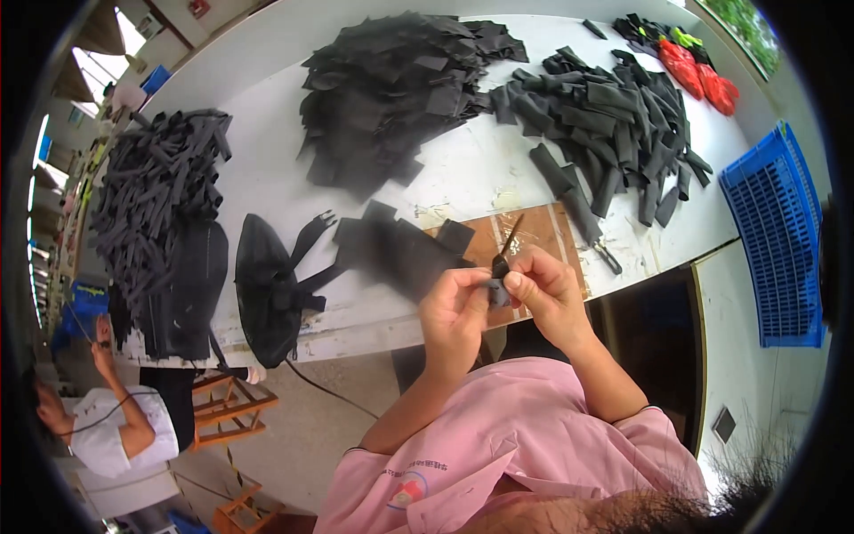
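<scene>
In front of my chest, both hands are closed on one small dark grey fabric piece point(499, 291). My left hand point(455, 310) pinches its left side between thumb and fingers. My right hand point(549, 292) grips its right side, thumb on top. A thin dark stick-like strip point(511, 235) points up from between the fingers; whether it is a tool or part of the piece, I cannot tell. Just beyond my left hand lies a flat black fabric piece point(391, 254), partly on a brown board point(543, 233). A small metal-tipped tool point(609, 256) rests right of the board.
Heaps of black fabric pieces point(382, 98), rolled black tubes point(614, 116) and narrow black strips point(151, 196) cover much of the white table point(267, 169). A black pouch with straps point(265, 289) lies left. Red bags point(698, 76) and a blue crate point(778, 240) stand right. Another person point(120, 423) works at left.
</scene>
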Available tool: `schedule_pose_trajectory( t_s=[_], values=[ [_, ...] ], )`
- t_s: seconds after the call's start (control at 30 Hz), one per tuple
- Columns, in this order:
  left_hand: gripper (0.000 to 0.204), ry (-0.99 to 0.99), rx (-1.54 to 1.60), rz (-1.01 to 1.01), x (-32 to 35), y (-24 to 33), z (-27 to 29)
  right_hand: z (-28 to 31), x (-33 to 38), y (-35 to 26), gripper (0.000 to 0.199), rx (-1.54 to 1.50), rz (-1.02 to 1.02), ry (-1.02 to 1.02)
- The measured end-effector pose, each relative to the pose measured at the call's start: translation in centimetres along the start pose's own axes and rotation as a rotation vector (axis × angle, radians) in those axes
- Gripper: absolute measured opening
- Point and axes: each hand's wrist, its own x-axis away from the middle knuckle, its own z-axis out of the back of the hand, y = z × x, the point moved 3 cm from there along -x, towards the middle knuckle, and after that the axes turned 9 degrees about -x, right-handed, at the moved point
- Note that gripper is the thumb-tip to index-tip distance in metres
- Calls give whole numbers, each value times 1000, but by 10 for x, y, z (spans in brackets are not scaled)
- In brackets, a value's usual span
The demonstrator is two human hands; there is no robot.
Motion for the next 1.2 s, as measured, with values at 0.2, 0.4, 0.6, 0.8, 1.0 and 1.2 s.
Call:
schedule_pose_trajectory(
  t_s=[0.2,0.4,0.6,0.8,1.0,1.2],
  values=[
    [23,-722,797,181,-28,45,-26,1,-14,-58,23,-222,-44,-187],
    [34,-565,988,409,-62,-1,-18,33,-58,-3,25,-194,-283,-117],
    [34,-340,745,475,-53,-39,-2,39,-50,39,30,-334,-394,-132],
    [30,-460,827,213,-56,2,-16,28,-63,-3,28,-268,-203,-287],
    [30,-102,145,140,-46,-26,-5,38,-63,42,25,-429,-274,-261],
    [13,-169,-591,-499,-57,16,-16,37,-54,15,30,-45,11,-121]
  ],
)
